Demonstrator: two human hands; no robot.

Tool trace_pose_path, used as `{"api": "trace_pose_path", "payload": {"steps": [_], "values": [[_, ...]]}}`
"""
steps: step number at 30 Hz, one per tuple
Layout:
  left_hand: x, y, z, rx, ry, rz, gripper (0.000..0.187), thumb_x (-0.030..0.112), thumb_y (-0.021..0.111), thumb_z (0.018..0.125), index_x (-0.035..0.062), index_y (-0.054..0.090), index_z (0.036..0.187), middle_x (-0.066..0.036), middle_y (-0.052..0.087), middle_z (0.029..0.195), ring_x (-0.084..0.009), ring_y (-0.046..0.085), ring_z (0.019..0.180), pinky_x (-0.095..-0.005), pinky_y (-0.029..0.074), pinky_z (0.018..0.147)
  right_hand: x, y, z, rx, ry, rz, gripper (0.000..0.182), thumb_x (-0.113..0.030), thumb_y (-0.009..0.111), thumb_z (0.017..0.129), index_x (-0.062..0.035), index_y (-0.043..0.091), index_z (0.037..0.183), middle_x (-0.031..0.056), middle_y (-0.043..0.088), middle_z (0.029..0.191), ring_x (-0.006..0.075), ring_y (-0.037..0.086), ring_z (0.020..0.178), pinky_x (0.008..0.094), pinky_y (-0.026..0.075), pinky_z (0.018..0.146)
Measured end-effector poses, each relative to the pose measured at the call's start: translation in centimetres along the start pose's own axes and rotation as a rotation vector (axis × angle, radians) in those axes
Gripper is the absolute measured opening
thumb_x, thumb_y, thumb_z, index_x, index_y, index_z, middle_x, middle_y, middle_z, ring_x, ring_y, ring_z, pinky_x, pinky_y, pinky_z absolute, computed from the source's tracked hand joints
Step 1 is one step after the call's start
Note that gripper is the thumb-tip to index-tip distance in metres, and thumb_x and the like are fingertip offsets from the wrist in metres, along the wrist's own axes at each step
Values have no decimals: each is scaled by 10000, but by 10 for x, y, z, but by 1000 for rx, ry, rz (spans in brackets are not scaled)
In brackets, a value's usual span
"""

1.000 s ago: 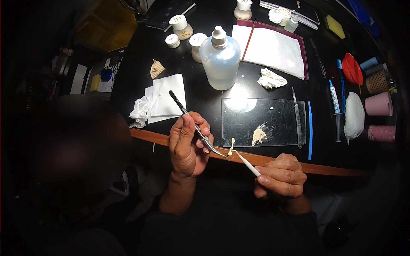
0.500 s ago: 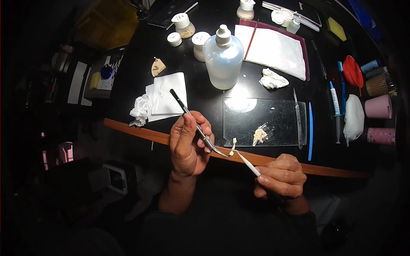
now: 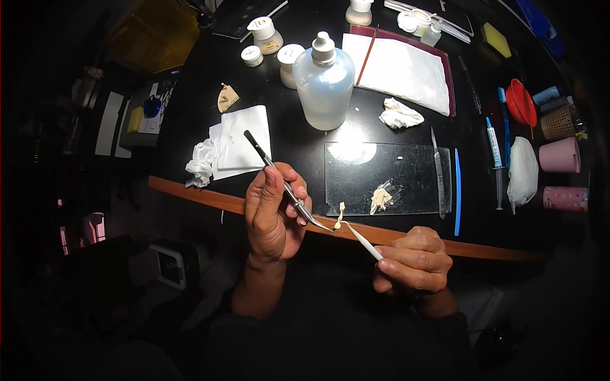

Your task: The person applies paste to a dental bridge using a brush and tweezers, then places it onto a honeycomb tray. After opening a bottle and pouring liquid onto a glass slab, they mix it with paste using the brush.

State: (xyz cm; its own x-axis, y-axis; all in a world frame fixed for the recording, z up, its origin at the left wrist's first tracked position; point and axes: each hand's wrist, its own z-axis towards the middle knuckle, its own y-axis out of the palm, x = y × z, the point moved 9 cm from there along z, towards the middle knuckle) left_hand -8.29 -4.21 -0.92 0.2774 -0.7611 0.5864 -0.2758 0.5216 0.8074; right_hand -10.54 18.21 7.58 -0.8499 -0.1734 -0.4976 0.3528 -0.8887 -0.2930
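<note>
Slanting up from my left hand point(image 3: 273, 219) is a pair of metal tweezers point(image 3: 290, 193), gripped between thumb and fingers. Their bent tips are at a small cream-coloured piece point(image 3: 338, 225), which has a thin stem rising from it. My right hand point(image 3: 416, 263) is closed around a slim white pointed tool point(image 3: 366, 245), its thin tip right beside that piece. Both tips meet close over the wooden table edge point(image 3: 394, 236). Just beyond lies a glass slab point(image 3: 349, 181) bearing a smeared mound of cream paste point(image 3: 381, 199).
Behind the slab stands a large translucent bottle point(image 3: 324, 89). A scalpel point(image 3: 438, 171) and a blue stick point(image 3: 457, 193) lie to the right. White napkins point(image 3: 244, 140) are at left, small jars point(image 3: 265, 39) farther back, and a pink cup point(image 3: 559, 155) at far right.
The whole view has shifted slightly, so everything appears a little farther left. Both hands keep their grips, and the tool tips stay close together at the cream piece.
</note>
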Motion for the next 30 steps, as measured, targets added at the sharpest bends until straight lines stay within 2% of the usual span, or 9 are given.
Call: {"api": "trace_pose_path", "payload": {"steps": [5, 8, 11, 13, 18, 22, 26, 29, 30], "values": [[0, 0, 1, 1, -4, -9, 322, 318, 531, 1166, 19, 637, 1114, -82, 650, 891, -38, 512, 634, -207, 496, 550, -1, -4, 0, -6, -10, 3, 205, -267, 871, 940, -113, 765, 1024, 16, 790, 903, 102, 705, 717, 218, 425, 483], [1, 0, 0, -4, 2, -9, 322, 319, 531, 1166, 20, 638, 1117, -86, 652, 901, -43, 514, 637, -209, 497, 556, -1, -17, -3, 126, 78, -14, 199, -230, 873, 937, -98, 746, 1014, 14, 762, 869, 113, 694, 703, 233, 435, 487], [3, 1, -1, -14, 47, 15, 314, 306, 527, 1167, 12, 632, 1134, -98, 658, 910, -55, 525, 648, -220, 507, 568, 1, -33, -5, 137, 175, -113, 167, -31, 786, 915, -61, 706, 1057, 53, 708, 875, 157, 676, 712, 263, 482, 513], [6, 4, -5, -16, 111, 93, 310, 299, 529, 1166, 6, 627, 1143, -106, 662, 913, -61, 535, 659, -230, 518, 578, 5, -41, -1, 94, 244, -195, 245, 68, 711, 900, -31, 677, 1122, 97, 706, 909, 181, 667, 730, 295, 541, 620], [11, 18, -19, -71, 312, 307, 336, 286, 607, 1129, -41, 622, 1205, -181, 708, 958, -120, 591, 704, -283, 576, 638, 19, -50, -10, 157, 364, -203, 221, 94, 704, 913, 0, 695, 1113, 140, 713, 941, 195, 684, 787, 304, 557, 681], [16, 32, -26, -108, 426, 481, 376, 314, 588, 1135, -32, 610, 1280, -183, 684, 1041, -121, 597, 732, -287, 584, 662, 23, -41, -8, 169, 394, -192, 181, 88, 715, 927, 18, 717, 1094, 147, 726, 953, 198, 700, 798, 292, 563, 690], [25, 52, -32, -204, 578, 608, 288, 219, 650, 1102, -52, 664, 1197, -212, 721, 1115, -160, 696, 818, -296, 613, 754, 24, -40, -10, 197, 398, -164, 140, 45, 722, 967, 11, 726, 1102, 141, 735, 951, 193, 710, 815, 291, 569, 708], [32, 69, -38, -287, 695, 872, 188, 163, 663, 1089, -13, 710, 1138, -194, 782, 1096, -233, 769, 914, -328, 617, 769, 22, -44, -10, 229, 431, -156, 118, 19, 711, 992, 7, 732, 1107, 138, 738, 947, 192, 716, 830, 294, 579, 737], [33, 75, -39, -333, 807, 964, 156, 152, 683, 1073, 10, 722, 1125, -171, 806, 1070, -258, 785, 926, -343, 618, 757, 22, -45, -9, 227, 440, -156, 109, 5, 703, 1003, 7, 733, 1107, 138, 738, 949, 191, 719, 841, 299, 585, 759]]}}
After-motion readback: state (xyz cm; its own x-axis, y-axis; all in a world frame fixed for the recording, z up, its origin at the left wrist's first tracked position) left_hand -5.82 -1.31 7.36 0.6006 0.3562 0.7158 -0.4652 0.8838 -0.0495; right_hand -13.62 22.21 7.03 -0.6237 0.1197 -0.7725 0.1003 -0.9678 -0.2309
